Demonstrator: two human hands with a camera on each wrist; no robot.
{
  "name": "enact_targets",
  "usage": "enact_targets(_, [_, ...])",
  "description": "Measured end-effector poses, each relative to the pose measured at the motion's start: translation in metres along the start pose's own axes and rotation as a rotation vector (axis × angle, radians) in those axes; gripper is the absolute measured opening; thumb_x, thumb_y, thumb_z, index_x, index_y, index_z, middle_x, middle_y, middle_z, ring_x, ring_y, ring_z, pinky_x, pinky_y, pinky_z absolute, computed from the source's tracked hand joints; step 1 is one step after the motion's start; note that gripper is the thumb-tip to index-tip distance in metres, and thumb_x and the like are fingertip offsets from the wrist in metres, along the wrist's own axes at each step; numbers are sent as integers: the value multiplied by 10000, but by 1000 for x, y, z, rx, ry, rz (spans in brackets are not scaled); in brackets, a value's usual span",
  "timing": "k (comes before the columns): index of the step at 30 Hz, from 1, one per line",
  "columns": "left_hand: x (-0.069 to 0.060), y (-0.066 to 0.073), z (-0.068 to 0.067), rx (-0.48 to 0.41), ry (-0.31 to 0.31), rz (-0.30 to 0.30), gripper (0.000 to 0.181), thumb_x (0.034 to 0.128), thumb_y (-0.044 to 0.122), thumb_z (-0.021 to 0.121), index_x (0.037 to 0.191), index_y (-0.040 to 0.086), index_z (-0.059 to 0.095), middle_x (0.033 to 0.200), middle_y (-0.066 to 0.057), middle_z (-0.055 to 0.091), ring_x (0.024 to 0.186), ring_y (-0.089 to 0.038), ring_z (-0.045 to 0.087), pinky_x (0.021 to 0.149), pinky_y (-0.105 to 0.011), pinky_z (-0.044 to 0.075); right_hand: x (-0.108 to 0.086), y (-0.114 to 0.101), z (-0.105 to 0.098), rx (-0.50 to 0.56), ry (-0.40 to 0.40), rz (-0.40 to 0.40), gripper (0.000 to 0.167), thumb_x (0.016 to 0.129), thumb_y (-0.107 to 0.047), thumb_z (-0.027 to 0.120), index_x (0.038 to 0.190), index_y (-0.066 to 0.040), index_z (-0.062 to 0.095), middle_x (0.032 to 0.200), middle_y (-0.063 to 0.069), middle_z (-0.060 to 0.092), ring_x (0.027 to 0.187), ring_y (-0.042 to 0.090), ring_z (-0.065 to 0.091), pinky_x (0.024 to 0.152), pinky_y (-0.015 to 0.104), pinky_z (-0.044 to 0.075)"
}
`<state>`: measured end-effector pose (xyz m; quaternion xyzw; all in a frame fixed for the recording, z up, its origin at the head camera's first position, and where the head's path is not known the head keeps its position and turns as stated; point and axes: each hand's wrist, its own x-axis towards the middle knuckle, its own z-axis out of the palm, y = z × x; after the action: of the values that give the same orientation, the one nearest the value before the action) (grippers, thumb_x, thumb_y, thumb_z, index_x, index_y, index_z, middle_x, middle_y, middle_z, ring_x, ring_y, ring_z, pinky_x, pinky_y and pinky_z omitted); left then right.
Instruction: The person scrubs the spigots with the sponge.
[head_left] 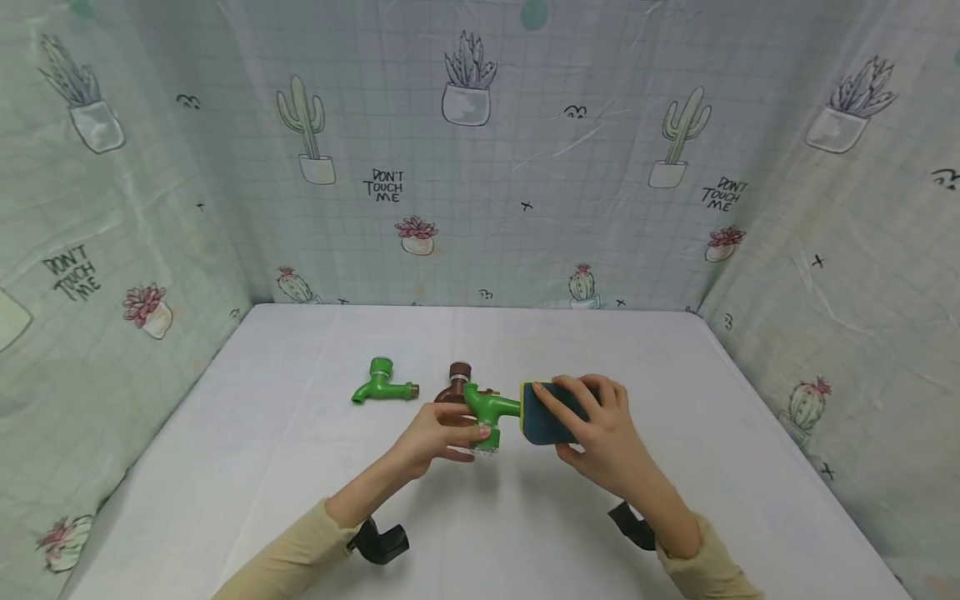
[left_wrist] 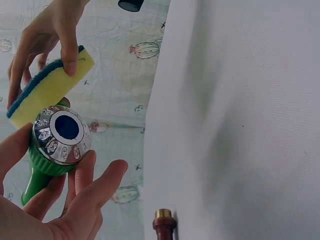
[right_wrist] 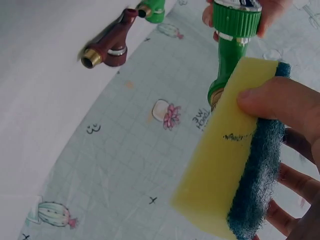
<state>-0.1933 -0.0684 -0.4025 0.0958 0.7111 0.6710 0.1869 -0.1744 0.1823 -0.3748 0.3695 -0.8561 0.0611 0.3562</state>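
My left hand (head_left: 442, 432) grips a green tap (head_left: 491, 406) by its body, above the table. In the left wrist view the tap's silver-rimmed knob (left_wrist: 61, 134) faces the camera, between thumb and fingers of the left hand (left_wrist: 65, 200). My right hand (head_left: 603, 429) pinches a sponge (head_left: 551, 414), yellow with a dark blue scouring side. The sponge's yellow face (right_wrist: 220, 155) is at the threaded end of the tap (right_wrist: 231, 60) in the right wrist view; whether they touch there is partly hidden. The right hand's thumb lies on the yellow part.
A second green tap (head_left: 381, 383) lies on the white table (head_left: 300, 350) at the left. A brown tap (head_left: 454, 385) lies behind my left hand, partly covered. Black curved pieces (head_left: 381, 543) show near each forearm. Patterned cloth (head_left: 487, 167) surrounds the table.
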Motion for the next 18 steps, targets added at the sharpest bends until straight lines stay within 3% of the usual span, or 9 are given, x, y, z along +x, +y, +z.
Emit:
enact_targets(10, [-2, -2, 6, 0, 36, 62, 446, 781, 176, 679, 1152, -39, 559, 954, -143, 664, 766, -183, 669, 696, -447, 545, 8, -13, 15, -106, 1, -55, 812, 526, -214, 829, 1268, -188, 501, 1166, 93, 504, 992, 300, 409, 778, 465, 328])
enact_targets(18, [-3, 0, 9, -19, 66, 55, 433, 788, 172, 670, 1145, -47, 559, 938, -131, 659, 741, -164, 667, 673, -431, 552, 8, -12, 16, -101, 39, -36, 820, 507, -195, 836, 1260, -190, 510, 1163, 98, 502, 985, 311, 412, 760, 468, 327])
